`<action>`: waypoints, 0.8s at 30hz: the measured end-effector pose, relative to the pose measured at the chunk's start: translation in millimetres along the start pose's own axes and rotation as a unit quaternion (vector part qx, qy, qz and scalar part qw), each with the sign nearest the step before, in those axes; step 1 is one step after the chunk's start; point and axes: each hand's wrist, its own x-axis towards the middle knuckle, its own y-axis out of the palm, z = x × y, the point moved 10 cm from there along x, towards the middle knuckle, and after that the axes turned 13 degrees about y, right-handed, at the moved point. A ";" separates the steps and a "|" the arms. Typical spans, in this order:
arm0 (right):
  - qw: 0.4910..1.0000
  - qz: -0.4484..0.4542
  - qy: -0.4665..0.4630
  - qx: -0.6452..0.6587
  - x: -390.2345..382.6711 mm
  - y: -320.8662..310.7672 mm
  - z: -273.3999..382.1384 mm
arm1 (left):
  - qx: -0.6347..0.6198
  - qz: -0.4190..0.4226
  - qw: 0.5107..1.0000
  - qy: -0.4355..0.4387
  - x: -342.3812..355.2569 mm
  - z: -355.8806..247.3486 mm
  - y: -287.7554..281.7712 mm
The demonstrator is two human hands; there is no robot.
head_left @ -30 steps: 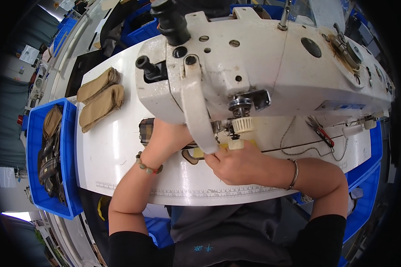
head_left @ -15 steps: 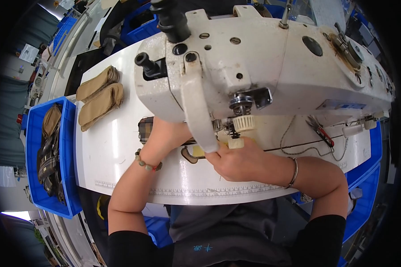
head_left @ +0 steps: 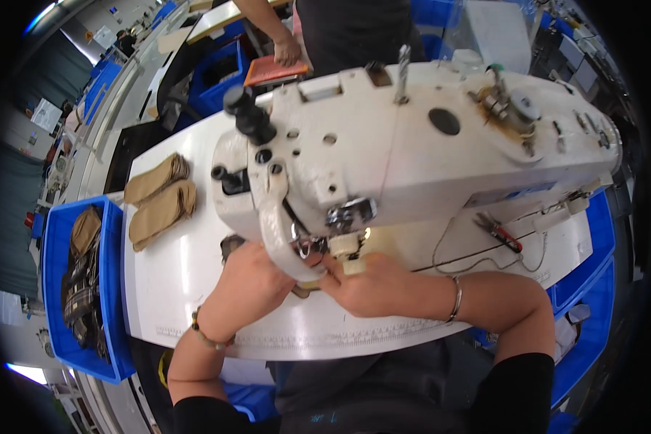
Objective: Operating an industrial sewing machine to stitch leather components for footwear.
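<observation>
A white sewing machine stands in front of me, its curved lever arm hanging over the sewing area. My left hand is bent over a plaid fabric piece, which shows only at its dark far end; its fingertips pass behind the lever arm. From the other side my right hand comes in closed, thumb and forefinger at the work under the needle area. Between the hands a tan-edged bit of cloth peeks out below the lever. Both hands rest low on the white table.
Two stacks of tan sole-shaped pieces lie at the left. A blue bin with plaid cloth stands beside the table. Red-handled snips and a cord lie right. Beyond the machine, another person's hand touches an orange tray.
The view has tilted up, so table and machine sit lower and another person shows behind. My left hand has drawn nearer the lever and covers more of the plaid fabric piece.
</observation>
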 end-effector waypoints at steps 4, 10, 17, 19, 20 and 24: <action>1.000 -0.006 0.001 -0.009 -2.8 -3.4 5.6 | 0.057 0.061 0.996 0.032 -2.8 -8.8 21.2; 1.000 -0.007 -0.001 -0.001 -1.1 -3.7 4.8 | -0.121 -0.007 0.985 -0.121 -37.0 53.5 35.7; 0.992 -0.101 0.002 -0.076 7.1 -6.1 -17.4 | -0.275 -0.137 0.916 -0.259 -42.7 87.8 48.0; 0.992 -0.112 0.019 -0.051 8.8 3.9 -26.8 | -0.254 -0.144 0.918 -0.270 -34.4 80.6 41.1; 0.992 -0.114 0.027 -0.049 9.1 8.1 -30.6 | -0.248 -0.161 0.918 -0.265 -33.8 79.9 39.9; 0.996 -0.074 -0.010 -0.050 5.5 21.1 -33.5 | -0.133 -0.177 0.960 -0.173 -32.9 68.6 26.5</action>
